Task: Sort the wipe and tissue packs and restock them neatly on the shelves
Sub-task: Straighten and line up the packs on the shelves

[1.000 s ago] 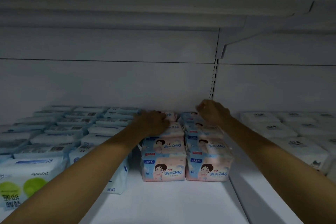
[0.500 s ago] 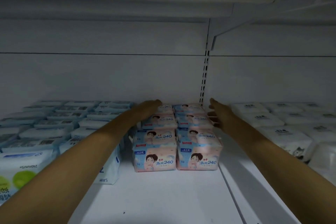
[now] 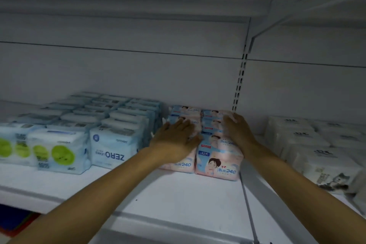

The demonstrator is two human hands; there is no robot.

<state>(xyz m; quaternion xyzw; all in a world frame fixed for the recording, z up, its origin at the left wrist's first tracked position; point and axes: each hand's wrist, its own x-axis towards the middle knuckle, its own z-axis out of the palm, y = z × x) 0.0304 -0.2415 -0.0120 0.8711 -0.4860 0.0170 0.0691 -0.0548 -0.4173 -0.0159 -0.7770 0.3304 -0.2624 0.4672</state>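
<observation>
Two rows of pink tissue packs (image 3: 219,159) marked 240 stand on the white shelf (image 3: 178,200), running from front to back. My left hand (image 3: 175,137) lies flat on top of the left row, fingers spread and straight. My right hand (image 3: 236,128) rests on the top right side of the right row, fingers extended over a pack. Neither hand grips a pack. The front left pack is partly hidden under my left hand and wrist.
Blue ZERO wipe packs (image 3: 112,148) and green-dotted wipe packs (image 3: 57,150) fill the shelf to the left. White tissue packs (image 3: 316,156) sit on the neighbouring shelf to the right. A slotted upright (image 3: 238,87) divides the back wall. Another shelf hangs overhead.
Both hands drew back from the sides of the pink rows and now lie on top of them, nearer the front. The camera shifted left and down.
</observation>
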